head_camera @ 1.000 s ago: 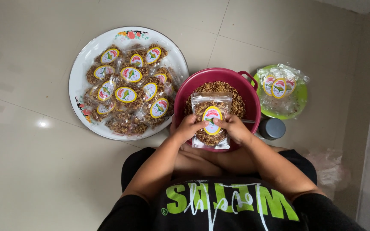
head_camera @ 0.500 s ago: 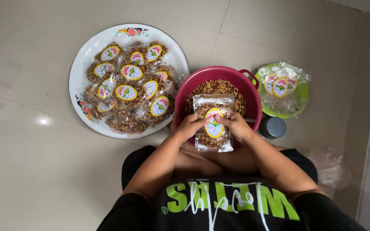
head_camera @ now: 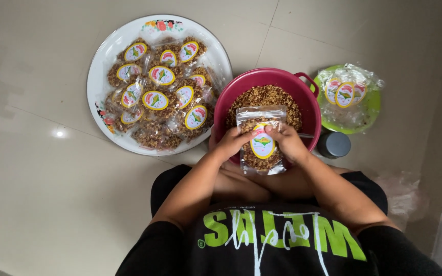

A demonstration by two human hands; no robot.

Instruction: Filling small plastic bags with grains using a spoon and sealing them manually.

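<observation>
1. Hands of a seated person meet over the near rim of a dark red plastic bowl (head_camera: 220,107), seen from above by a head camera.
2. The left hand (head_camera: 229,144) has its grip pinched on the left edge of a small clear packet (head_camera: 262,138) filled with brown crumbly snack.
3. The right hand (head_camera: 288,144) pinches the packet's right edge, its thumb lying on the front just beside an oval yellow-rimmed sticker (head_camera: 262,144).
4. The packet sits upright between the two grips, its top over the bowl and its bottom over the person's lap.
5. Beyond the grips, the bowl holds a loose heap of the same brown snack (head_camera: 267,96).
6. Up and to the left of the left grip, a round white tray (head_camera: 107,61) with a flowered rim lies on the tiled floor (head_camera: 42,168), piled with filled, stickered packets (head_camera: 155,100).
7. Up and to the right of the right grip, a green plate (head_camera: 372,105) carries clear empty bags (head_camera: 345,93) with the same stickers.
8. Just right of the right grip, near the bowl, stands a small dark grey round lid or jar (head_camera: 333,144); which one, I cannot tell.
9. The person wears a black shirt (head_camera: 277,240) with green lettering.
</observation>
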